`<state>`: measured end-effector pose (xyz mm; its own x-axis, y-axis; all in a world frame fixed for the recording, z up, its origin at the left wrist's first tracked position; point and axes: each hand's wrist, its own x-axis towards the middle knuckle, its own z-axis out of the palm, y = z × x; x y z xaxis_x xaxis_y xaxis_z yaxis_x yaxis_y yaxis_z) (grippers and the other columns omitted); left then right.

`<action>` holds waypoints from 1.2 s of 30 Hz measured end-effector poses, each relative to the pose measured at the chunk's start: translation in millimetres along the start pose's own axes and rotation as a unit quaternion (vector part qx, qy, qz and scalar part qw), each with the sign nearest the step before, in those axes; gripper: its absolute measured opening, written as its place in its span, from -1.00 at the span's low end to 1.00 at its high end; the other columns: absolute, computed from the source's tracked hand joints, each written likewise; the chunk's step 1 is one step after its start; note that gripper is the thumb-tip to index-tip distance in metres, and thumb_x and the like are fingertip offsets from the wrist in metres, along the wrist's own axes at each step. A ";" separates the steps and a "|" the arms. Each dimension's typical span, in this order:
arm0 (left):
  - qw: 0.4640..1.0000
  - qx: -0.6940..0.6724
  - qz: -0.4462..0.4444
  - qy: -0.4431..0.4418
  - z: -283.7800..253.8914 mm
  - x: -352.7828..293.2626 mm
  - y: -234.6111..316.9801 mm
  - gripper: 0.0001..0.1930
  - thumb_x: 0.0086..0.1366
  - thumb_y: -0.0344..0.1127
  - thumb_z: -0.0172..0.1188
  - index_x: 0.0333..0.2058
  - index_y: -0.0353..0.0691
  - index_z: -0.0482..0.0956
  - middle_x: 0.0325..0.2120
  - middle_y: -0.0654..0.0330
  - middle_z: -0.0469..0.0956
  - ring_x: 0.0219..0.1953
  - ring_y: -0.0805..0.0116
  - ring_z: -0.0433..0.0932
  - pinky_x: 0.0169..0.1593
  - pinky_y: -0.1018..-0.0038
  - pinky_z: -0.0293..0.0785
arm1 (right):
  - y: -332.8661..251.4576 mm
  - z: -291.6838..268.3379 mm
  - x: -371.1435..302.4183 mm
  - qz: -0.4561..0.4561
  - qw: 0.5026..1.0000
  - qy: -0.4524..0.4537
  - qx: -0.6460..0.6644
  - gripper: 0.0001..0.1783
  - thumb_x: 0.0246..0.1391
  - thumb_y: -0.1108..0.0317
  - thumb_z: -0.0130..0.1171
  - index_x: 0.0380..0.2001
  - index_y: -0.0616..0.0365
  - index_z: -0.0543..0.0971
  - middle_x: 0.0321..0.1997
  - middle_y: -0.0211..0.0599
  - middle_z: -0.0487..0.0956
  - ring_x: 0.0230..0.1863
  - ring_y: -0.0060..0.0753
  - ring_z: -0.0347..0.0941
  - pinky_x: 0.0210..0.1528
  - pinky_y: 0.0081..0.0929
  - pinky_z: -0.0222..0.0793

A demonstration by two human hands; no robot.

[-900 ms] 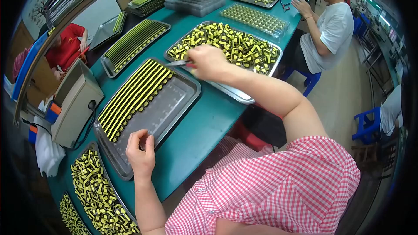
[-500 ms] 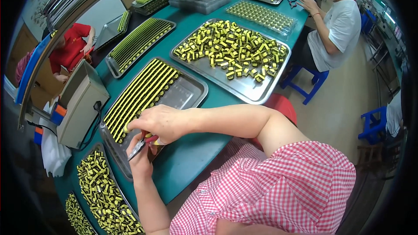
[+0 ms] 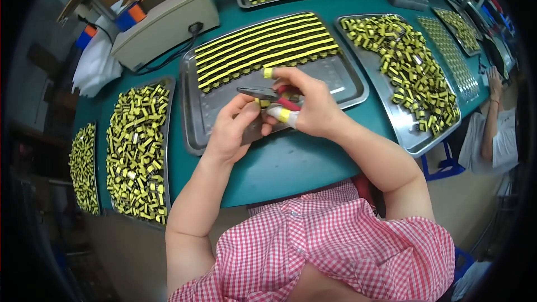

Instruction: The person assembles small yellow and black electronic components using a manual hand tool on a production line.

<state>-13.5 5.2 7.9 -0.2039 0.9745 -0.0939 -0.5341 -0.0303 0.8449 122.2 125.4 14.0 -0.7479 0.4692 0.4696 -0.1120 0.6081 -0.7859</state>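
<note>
Metal trays (image 3: 342, 81) on green table (image 3: 279, 169)

Red-handled pliers (image 3: 269, 94) lie nearly level in the right hand (image 3: 318, 106), their dark, tapered metal nose pointing left. Just beneath the nose, at the fingertips of the left hand (image 3: 228, 128), sits a small yellow-and-black component (image 3: 262, 102), partly hidden.
</note>
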 end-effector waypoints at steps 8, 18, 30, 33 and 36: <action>0.999 -0.031 0.027 0.027 -7.3 -1.0 -4.0 -0.70 0.20 -0.39 0.07 -0.09 -0.33 0.35 -0.37 0.10 0.48 -0.43 0.39 0.43 -0.31 0.49 0.39 | -2.1 1.7 -1.2 0.035 0.998 0.047 0.011 -0.51 -0.21 0.43 0.30 -0.14 0.23 0.40 -0.34 -0.28 0.48 -0.30 -0.49 0.43 -0.21 -0.58 0.36; 0.993 -0.030 0.106 0.037 -9.4 -0.4 -2.5 -0.67 0.21 -0.42 0.06 -0.05 -0.35 0.35 -0.20 0.05 0.46 -0.35 0.42 0.44 -0.29 0.52 0.40 | -5.3 4.1 -3.6 0.079 0.997 0.025 0.008 -0.70 -0.14 0.31 0.27 -0.34 0.24 0.47 -0.51 -0.36 0.45 -0.51 -0.60 0.33 -0.44 -0.61 0.28; 0.990 -0.072 0.118 0.016 -7.6 -0.8 3.4 -0.66 0.27 -0.38 -0.05 0.00 -0.37 0.30 -0.17 0.01 0.43 -0.34 0.38 0.43 -0.30 0.49 0.39 | -10.9 -0.2 -2.9 0.063 0.990 0.056 -0.110 -0.68 -0.21 0.28 0.32 -0.42 0.26 0.51 -0.55 -0.26 0.49 -0.54 -0.47 0.41 -0.46 -0.57 0.34; 0.991 -0.060 0.117 0.019 -5.6 -1.0 4.0 -0.63 0.26 -0.35 -0.03 0.01 -0.37 0.29 -0.20 0.04 0.43 -0.32 0.38 0.40 -0.29 0.48 0.37 | -11.8 -1.3 -3.3 0.067 0.988 0.046 -0.133 -0.68 -0.23 0.28 0.33 -0.43 0.27 0.51 -0.55 -0.23 0.50 -0.54 -0.43 0.43 -0.46 -0.55 0.36; 0.992 -0.043 0.112 0.024 -5.1 -1.5 4.6 -0.61 0.26 -0.32 -0.02 0.03 -0.37 0.27 -0.27 0.08 0.42 -0.32 0.37 0.38 -0.29 0.46 0.35 | -11.6 -0.4 -3.7 0.068 0.986 0.037 -0.146 -0.68 -0.23 0.28 0.33 -0.45 0.28 0.51 -0.54 -0.22 0.50 -0.54 -0.39 0.45 -0.46 -0.53 0.38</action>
<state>-19.8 2.6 9.2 -0.3633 0.9294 0.0649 -0.5387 -0.2664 0.7993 126.6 116.9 21.5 -0.6918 0.5980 0.4048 0.1874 0.6900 -0.6991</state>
